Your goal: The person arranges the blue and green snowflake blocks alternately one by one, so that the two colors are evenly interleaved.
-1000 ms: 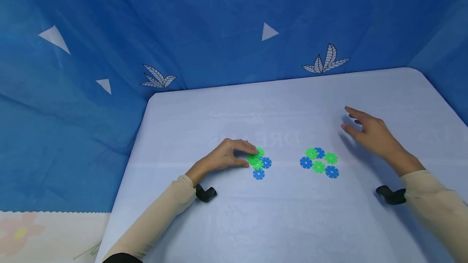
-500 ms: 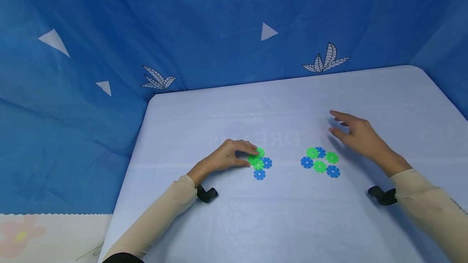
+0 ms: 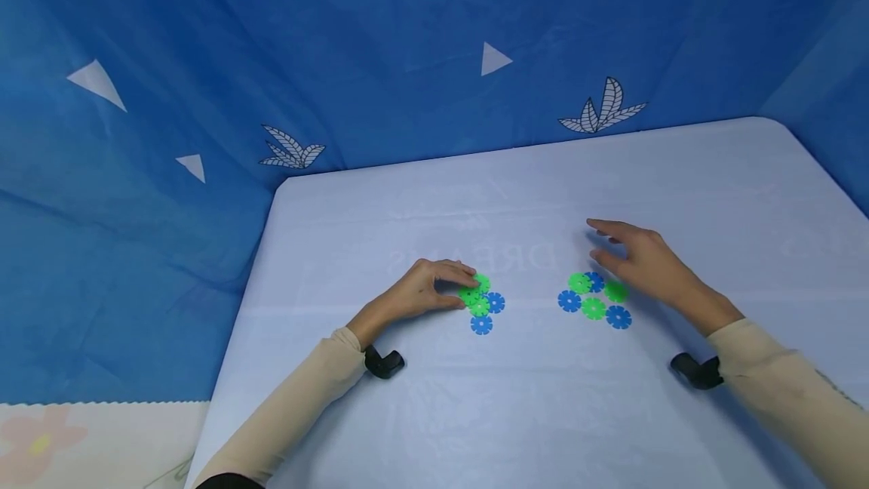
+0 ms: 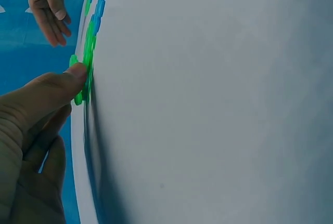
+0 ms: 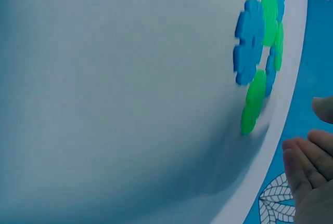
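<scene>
At the left group of notched, flower-shaped discs, my left hand [image 3: 424, 289] has its thumb and index finger at opposite edges of a green disc [image 3: 468, 296], pinching it. In the left wrist view the thumb tip covers part of this green disc [image 4: 78, 99], which stands slightly apart from the row behind it. Beside it lie more green discs [image 3: 479, 307] and blue discs [image 3: 481, 324]. My right hand [image 3: 638, 259] hovers behind and right of a second group, fingers extended and thumb apart, with nothing held. That group mixes green discs [image 3: 594, 309] and blue discs [image 3: 618, 317].
The discs lie on a white-covered table [image 3: 529, 398] with faint lettering. A blue curtain [image 3: 407, 59] printed with leaves and triangles hangs behind it. Black wrist mounts [image 3: 384, 363] stick out below both sleeves. A flowered cloth [image 3: 102, 440] shows at the lower left.
My right hand has moved left and a little nearer, toward the right group of discs. My left hand stays in place at the left group.
</scene>
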`<state>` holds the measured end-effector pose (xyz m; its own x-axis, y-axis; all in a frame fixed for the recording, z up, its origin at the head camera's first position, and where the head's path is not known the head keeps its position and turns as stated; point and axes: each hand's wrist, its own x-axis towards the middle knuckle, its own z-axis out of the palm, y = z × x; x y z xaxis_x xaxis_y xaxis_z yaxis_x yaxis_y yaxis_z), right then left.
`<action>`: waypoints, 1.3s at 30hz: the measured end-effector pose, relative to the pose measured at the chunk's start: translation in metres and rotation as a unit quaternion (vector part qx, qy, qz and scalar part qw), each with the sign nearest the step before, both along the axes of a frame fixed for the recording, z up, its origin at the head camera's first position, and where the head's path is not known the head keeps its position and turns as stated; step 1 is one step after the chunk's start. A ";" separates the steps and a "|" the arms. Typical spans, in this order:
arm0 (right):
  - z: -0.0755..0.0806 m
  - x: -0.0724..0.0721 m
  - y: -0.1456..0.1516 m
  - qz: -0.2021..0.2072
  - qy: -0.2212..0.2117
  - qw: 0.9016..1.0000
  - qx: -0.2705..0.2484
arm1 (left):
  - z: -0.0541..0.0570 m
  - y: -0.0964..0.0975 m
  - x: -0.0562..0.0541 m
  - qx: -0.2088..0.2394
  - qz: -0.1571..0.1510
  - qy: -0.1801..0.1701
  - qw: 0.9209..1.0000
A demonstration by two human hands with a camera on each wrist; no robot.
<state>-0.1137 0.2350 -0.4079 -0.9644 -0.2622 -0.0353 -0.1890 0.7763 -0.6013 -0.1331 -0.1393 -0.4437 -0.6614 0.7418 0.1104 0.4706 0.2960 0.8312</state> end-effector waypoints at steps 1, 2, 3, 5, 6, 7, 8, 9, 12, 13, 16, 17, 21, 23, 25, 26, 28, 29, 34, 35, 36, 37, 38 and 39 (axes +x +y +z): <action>0.000 0.001 -0.002 0.003 0.000 1.000 -0.002 | 0.000 0.000 0.000 0.004 0.003 -0.001 1.000; 0.000 0.001 -0.004 0.007 0.001 1.000 -0.005 | 0.000 -0.001 0.000 0.008 0.005 -0.003 1.000; -0.001 0.002 -0.007 0.010 0.001 1.000 -0.007 | 0.001 -0.001 0.000 0.012 0.008 -0.004 1.000; -0.001 0.004 -0.011 0.017 0.001 1.000 -0.010 | 0.001 -0.002 0.000 0.019 0.012 -0.007 1.000; -0.002 0.005 -0.014 0.022 0.004 1.000 -0.012 | 0.002 -0.002 0.000 0.021 0.015 -0.006 1.000; -0.003 0.006 -0.016 0.025 0.005 1.000 -0.013 | 0.003 -0.003 -0.001 0.022 0.019 -0.005 1.000; -0.004 0.007 -0.019 0.029 0.007 0.999 -0.014 | 0.004 -0.003 -0.001 0.025 0.023 -0.003 0.999; -0.004 0.008 -0.022 0.033 0.009 0.999 -0.015 | 0.005 -0.004 -0.002 0.024 0.029 -0.001 0.999; -0.007 0.010 -0.030 0.046 0.015 0.999 -0.022 | 0.009 -0.006 -0.005 0.026 0.048 0.001 0.999; -0.008 0.011 -0.033 0.050 0.015 0.998 -0.026 | 0.010 -0.007 -0.007 0.028 0.054 0.000 0.998; -0.010 0.013 -0.043 0.064 0.011 0.997 -0.041 | 0.018 -0.008 -0.009 0.038 0.072 -0.012 0.997; -0.010 0.014 -0.046 0.068 0.009 0.997 -0.047 | 0.019 -0.008 -0.011 0.041 0.077 -0.016 0.996; -0.011 0.018 -0.059 0.085 -0.001 0.994 -0.069 | 0.024 -0.010 -0.019 0.055 0.091 -0.023 0.994; -0.013 0.021 -0.066 0.097 -0.001 0.992 -0.077 | 0.022 -0.011 -0.025 0.060 0.095 -0.022 0.993; -0.015 0.023 -0.072 0.107 -0.001 0.991 -0.078 | 0.024 -0.011 -0.029 0.064 0.102 -0.027 0.992; -0.016 0.024 -0.074 0.112 -0.001 0.991 -0.079 | 0.024 -0.011 -0.031 0.063 0.106 -0.028 0.992; -0.019 0.027 -0.079 0.119 -0.004 0.990 -0.080 | 0.026 -0.010 -0.035 0.064 0.116 -0.034 0.991; -0.020 0.028 -0.082 0.122 -0.008 0.989 -0.079 | 0.026 -0.010 -0.037 0.064 0.122 -0.037 0.990; -0.023 0.032 -0.093 0.125 -0.021 0.989 -0.070 | 0.027 -0.007 -0.045 0.071 0.132 -0.039 0.988; -0.023 0.032 -0.094 0.126 -0.022 0.990 -0.068 | 0.027 -0.006 -0.047 0.071 0.131 -0.037 0.988; -0.023 0.032 -0.096 0.126 -0.023 0.990 -0.066 | 0.026 -0.006 -0.049 0.070 0.131 -0.035 0.988; -0.024 0.032 -0.097 0.129 -0.022 0.989 -0.064 | 0.026 -0.006 -0.050 0.069 0.131 -0.033 0.988; -0.024 0.032 -0.098 0.129 -0.024 0.989 -0.063 | 0.025 -0.005 -0.051 0.067 0.133 -0.032 0.988; -0.024 0.032 -0.100 0.132 -0.023 0.989 -0.061 | 0.025 -0.005 -0.052 0.064 0.137 -0.032 0.988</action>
<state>-0.0816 0.1352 -0.4316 -0.8594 -0.5104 -0.0304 -0.3463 0.6247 -0.6999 -0.1855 -0.1439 -0.4191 -0.8446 0.5159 0.1433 0.3327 0.2961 0.8954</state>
